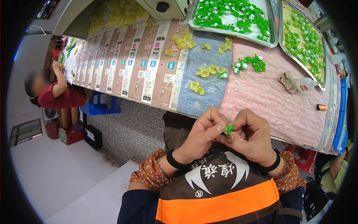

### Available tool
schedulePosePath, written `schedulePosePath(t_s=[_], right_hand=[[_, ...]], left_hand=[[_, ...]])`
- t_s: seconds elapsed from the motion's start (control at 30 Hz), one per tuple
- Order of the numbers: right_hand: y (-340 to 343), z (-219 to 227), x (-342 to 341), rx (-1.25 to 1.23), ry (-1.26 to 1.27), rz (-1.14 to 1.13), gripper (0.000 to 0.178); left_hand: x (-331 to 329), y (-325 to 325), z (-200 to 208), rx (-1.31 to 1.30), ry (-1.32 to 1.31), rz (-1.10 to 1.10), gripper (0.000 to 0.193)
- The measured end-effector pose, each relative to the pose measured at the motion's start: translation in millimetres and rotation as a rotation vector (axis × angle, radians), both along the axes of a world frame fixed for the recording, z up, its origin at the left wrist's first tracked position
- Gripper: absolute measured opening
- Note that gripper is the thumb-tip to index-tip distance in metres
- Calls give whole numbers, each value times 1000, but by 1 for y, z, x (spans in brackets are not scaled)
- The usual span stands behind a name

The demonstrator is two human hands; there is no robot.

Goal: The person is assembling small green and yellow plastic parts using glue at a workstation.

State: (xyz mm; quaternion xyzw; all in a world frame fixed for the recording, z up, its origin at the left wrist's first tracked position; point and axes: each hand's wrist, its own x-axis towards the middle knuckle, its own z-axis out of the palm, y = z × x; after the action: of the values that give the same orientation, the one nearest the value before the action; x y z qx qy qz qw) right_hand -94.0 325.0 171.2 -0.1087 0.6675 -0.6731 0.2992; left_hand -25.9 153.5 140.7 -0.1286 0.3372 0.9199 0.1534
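In front of my apron, close to the table's near edge, both my hands meet on a small green plastic piece (228,129). My left hand (203,133) pinches it between thumb and finger from the left. From the right, my right hand (254,137) has its bent fingers pressed to the same piece; the fingertips partly cover it. Beyond the hands, several translucent yellow cup-like pieces (205,72) lie loose on a blue cloth (209,95). Farther right, a small cluster of green pieces with white balls (257,64) rests on a pink cloth (257,97).
At the back stand a metal tray (274,41) of green-and-white pieces and a second tray (298,61) with green and yellow ones. A small translucent bottle (306,84) lies by a crumpled rag (289,82). Yellow pieces fill a bin (115,16). A co-worker (54,86) sits left.
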Motion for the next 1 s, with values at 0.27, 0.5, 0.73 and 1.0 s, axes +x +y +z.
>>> schedulePosePath(t_s=[0.27,0.5,0.73,1.0], right_hand=[[0,-1,0,-9,3,0,12],[1,-5,0,-30,1,-8,12],[0,-5,-1,-28,17,-3,11],[1,-4,-2,-16,36,13,11]], left_hand=[[0,1,0,12,-17,2,16],[-1,1,-2,25,-13,-1,17],[-2,1,-2,36,-6,-3,18],[-3,0,-1,42,-21,-10,17]])
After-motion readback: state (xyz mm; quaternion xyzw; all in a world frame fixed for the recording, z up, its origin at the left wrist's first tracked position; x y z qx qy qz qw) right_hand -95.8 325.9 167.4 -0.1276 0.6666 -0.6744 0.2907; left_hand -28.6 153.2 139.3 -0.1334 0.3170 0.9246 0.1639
